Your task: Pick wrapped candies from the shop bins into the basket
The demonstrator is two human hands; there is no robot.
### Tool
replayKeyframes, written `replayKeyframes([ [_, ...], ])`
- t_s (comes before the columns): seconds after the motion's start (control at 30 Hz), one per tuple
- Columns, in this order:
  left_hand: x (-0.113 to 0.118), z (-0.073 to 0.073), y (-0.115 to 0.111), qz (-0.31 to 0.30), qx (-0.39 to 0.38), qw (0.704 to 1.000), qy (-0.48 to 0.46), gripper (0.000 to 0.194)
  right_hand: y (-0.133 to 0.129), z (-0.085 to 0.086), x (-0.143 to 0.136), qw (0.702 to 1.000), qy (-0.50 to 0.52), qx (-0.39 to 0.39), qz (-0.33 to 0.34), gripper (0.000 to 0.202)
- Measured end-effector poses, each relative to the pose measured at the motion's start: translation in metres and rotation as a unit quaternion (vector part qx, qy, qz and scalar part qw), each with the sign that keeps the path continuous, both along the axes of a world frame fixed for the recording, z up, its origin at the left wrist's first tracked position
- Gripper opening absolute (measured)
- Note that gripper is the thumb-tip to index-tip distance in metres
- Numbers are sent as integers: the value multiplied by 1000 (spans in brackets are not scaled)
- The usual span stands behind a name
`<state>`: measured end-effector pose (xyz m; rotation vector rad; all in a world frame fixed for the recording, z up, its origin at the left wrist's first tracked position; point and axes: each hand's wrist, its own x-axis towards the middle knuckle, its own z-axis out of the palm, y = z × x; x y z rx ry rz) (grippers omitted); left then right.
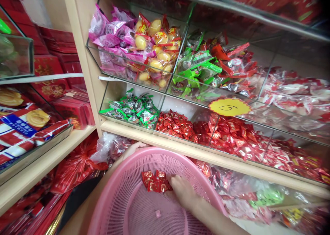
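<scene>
A pink plastic basket (203,180) with perforated sides is tilted below the shelf edge. Along its left outer side runs my left arm, and my left hand (131,150) holds the basket at the far rim, its fingers partly hidden. Inside the basket, my right hand (182,190) is closed on a small bunch of red wrapped candies (154,181) near the far wall. The rest of the basket floor shows bare pink mesh.
Above the basket, glass bins hold red candies (175,125), green-wrapped candies (134,107) and purple packets (110,35). A yellow price tag (230,107) hangs on the glass. A wooden shelf edge (165,142) crosses behind the rim; bagged goods (257,200) lie below.
</scene>
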<state>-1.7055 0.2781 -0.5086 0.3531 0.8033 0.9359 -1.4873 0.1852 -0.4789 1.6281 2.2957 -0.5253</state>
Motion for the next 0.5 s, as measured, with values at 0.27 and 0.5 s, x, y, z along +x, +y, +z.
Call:
replayKeyframes([
  [0.27,0,-6,4,38,-14,999,5,42,-2,-16,10,997,71,17,-16,33],
  [0.5,4,-11,5,72,-63,995,21,41,0,-13,24,997,59,48,-22,31],
])
